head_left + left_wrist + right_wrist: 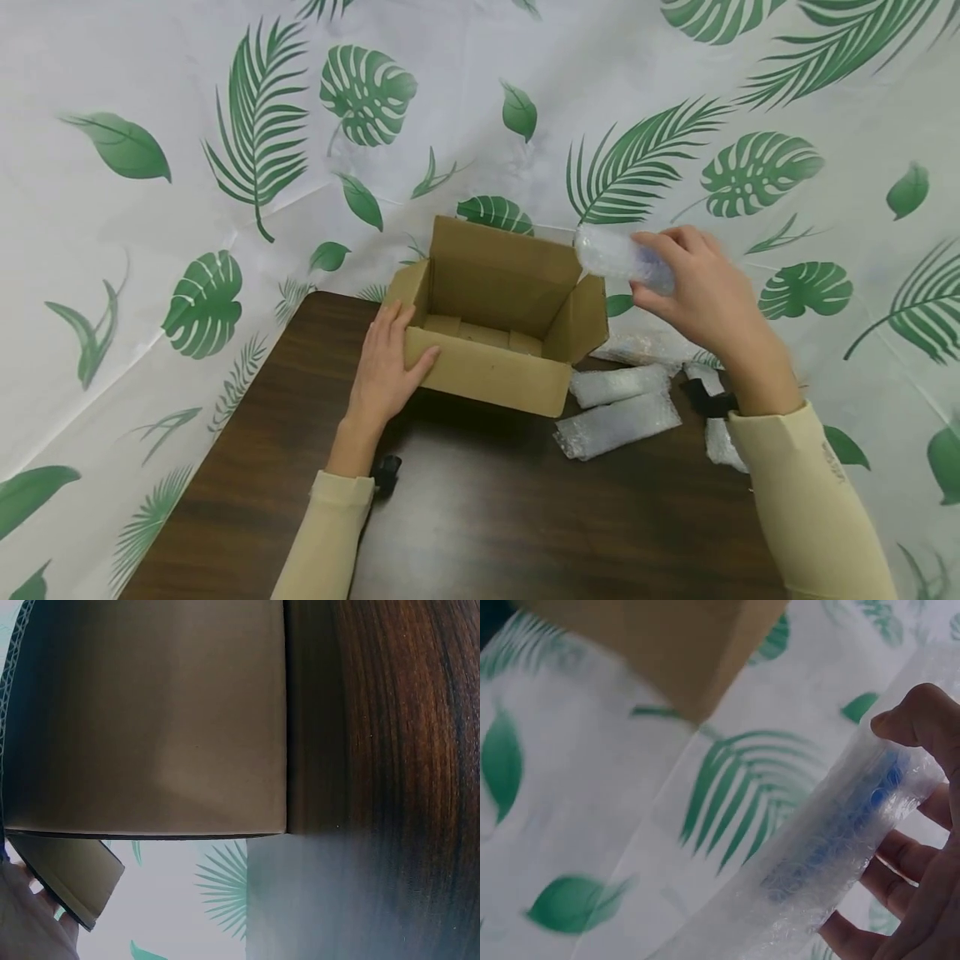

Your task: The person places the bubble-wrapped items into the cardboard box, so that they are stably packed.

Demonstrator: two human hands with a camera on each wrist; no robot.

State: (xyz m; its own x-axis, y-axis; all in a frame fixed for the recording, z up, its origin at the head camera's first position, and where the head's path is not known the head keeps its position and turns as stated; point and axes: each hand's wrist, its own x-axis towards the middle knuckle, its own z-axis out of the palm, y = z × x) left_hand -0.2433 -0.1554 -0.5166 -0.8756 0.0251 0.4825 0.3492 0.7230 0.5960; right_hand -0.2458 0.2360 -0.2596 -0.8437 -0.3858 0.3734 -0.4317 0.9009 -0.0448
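Observation:
An open cardboard box stands on the table with its flaps raised. My left hand rests at its left front corner, fingers extended along the left flap and thumb against the front. My right hand holds a bubble-wrapped package in the air beyond the box's right side. In the right wrist view, something blue shows through the bubble wrap, with the thumb on one side and fingers on the other. What is inside the wrap cannot be told.
Several more bubble-wrapped packages lie on the dark wooden table right of the box. Behind the table hangs a white leaf-patterned sheet. A black strap is at my right wrist, and a black device at my left.

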